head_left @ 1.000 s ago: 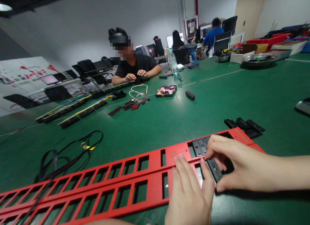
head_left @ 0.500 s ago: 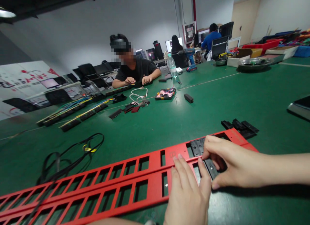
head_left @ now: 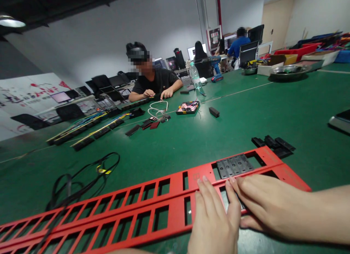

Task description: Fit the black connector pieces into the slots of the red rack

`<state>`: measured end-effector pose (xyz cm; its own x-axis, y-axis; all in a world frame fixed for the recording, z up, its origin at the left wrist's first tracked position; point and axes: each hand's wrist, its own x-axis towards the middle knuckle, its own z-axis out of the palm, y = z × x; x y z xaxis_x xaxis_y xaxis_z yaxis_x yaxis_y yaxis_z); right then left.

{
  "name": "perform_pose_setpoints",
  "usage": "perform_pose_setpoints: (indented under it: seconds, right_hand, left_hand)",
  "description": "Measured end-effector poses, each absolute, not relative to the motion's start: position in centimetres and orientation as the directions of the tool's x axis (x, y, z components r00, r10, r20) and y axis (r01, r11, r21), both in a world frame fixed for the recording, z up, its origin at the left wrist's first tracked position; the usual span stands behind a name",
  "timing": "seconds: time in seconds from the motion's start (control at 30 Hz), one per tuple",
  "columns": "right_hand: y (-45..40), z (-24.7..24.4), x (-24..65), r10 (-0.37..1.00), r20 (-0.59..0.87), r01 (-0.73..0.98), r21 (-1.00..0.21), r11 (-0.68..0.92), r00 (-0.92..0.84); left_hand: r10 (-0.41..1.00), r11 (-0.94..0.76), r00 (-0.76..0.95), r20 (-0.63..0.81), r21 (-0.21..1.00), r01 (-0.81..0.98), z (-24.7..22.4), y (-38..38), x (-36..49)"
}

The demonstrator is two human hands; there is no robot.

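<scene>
Two red slotted frames lie side by side across the front of the table. My left hand (head_left: pixel 214 217) rests flat on the nearer red frame (head_left: pixel 175 221), fingers stretched out and its index finger beside a wide opening. My right hand (head_left: pixel 265 206) bends over that same opening, fingertips at the far edge and thumb at the near edge. Between them sits a black plastic block (head_left: pixel 242 205), mostly hidden under the fingers. In the farther red frame (head_left: pixel 175 176), several black plastic blocks (head_left: pixel 235 165) fill much of a matching opening.
More black pieces (head_left: pixel 273 146) lie beyond the frames' right end. A black cable loop (head_left: pixel 73 181) crosses the frames at left. Farther off are a shallow black box (head_left: pixel 187 107), a bottle (head_left: pixel 195 77), a drill (head_left: pixel 216 68) and a metal dish (head_left: pixel 290 71). A person (head_left: pixel 155 82) works opposite.
My right hand has come down over the block, which now sits lower at the opening and is mostly covered. My left hand stays in place. The view has shifted slightly.
</scene>
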<state>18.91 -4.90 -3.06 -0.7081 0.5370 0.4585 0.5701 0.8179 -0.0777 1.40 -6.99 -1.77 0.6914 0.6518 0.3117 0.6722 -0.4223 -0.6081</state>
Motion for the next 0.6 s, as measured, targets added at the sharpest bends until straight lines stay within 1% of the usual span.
perform_pose_setpoints:
  seconds: [0.07, 0.23, 0.37, 0.5, 0.6]
  right_hand:
    - [-5.1, -3.1, 18.8, 0.538, 0.452, 0.574, -0.067, 0.816, -0.712]
    - [-5.3, -2.2, 18.8, 0.582, 0.382, 0.573, -0.150, 0.806, -0.718]
    - [-5.3, -2.1, 19.0, 0.597, 0.346, 0.574, -0.178, 0.799, -0.724]
    - [-5.0, -2.0, 19.2, 0.567, 0.332, 0.540, -0.177, 0.823, -0.754]
    - [-4.6, -1.3, 19.6, 0.543, 0.326, 0.504, -0.203, 0.840, -0.774]
  left_hand:
    - [0.646, -0.426, 0.695, 0.315, -0.607, 0.671, -1.8, -7.0, 1.4]
    - [0.638, -0.432, 0.705, 0.310, -0.613, 0.661, -1.8, -6.8, 1.4]
    - [0.635, -0.430, 0.707, 0.310, -0.619, 0.657, -1.8, -6.8, 1.4]
    - [0.640, -0.429, 0.704, 0.308, -0.617, 0.659, -1.7, -6.8, 1.5]
    - [0.641, -0.428, 0.702, 0.310, -0.614, 0.663, -1.7, -6.8, 1.4]
